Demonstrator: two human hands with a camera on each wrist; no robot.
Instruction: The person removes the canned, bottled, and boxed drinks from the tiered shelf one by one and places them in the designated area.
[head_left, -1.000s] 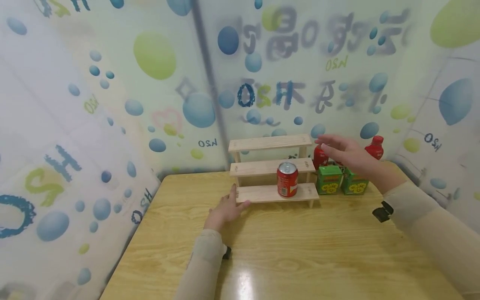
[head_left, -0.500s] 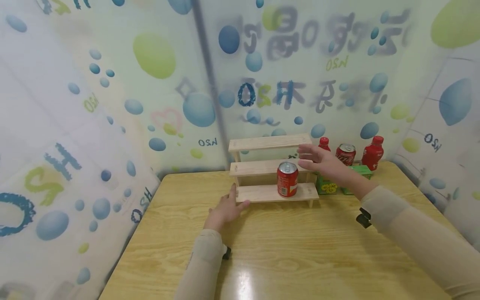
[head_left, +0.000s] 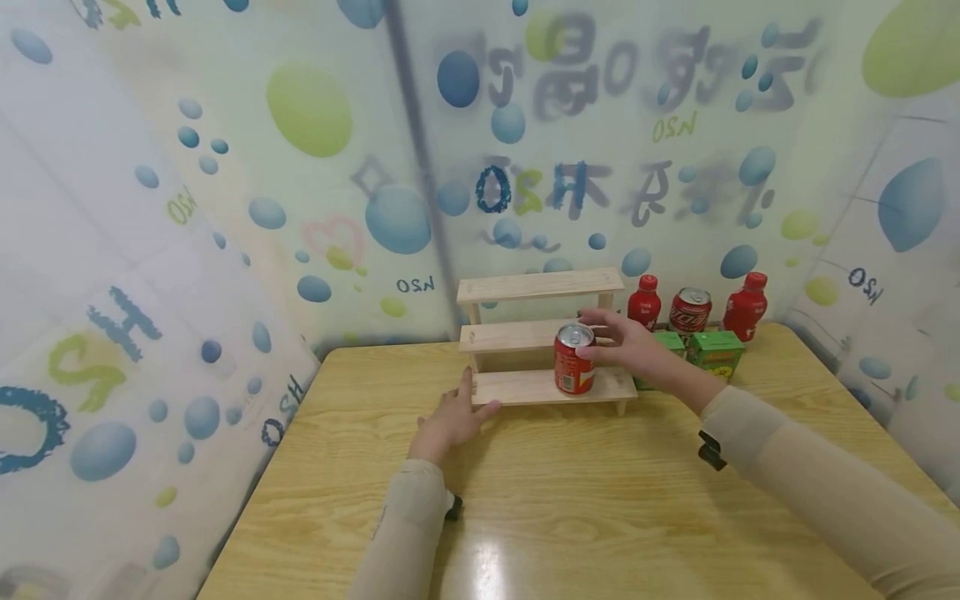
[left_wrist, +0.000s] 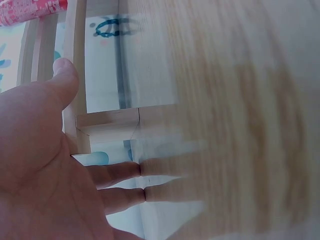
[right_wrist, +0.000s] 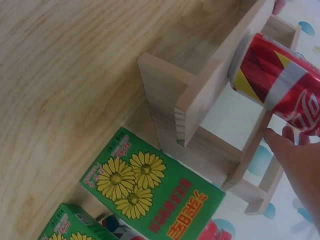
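Note:
A red drink can [head_left: 572,368] stands upright on the lowest step of a three-tier wooden shelf [head_left: 517,385]. My right hand [head_left: 641,350] is at the can's right side, with the thumb overlapping its front and the fingers reaching behind it. In the right wrist view, the fingertips [right_wrist: 272,136] lie right beside the can [right_wrist: 280,80]. At the shelf's left end, my left hand [head_left: 450,423] spreads its fingers. The left wrist view shows its straight fingertips [left_wrist: 131,169] touching the tabletop, near a shelf leg [left_wrist: 107,122].
Two green drink cartons with yellow flowers, one a front carton [head_left: 715,354], stand right of the shelf. Behind them are a red bottle [head_left: 644,302], a dark red can [head_left: 690,310] and another red bottle [head_left: 746,307]. A patterned curtain [head_left: 360,292] hangs behind the table [head_left: 570,492].
My right hand has moved left and down, from above the cartons to the can on the lowest step. The left hand stays by the shelf's left end.

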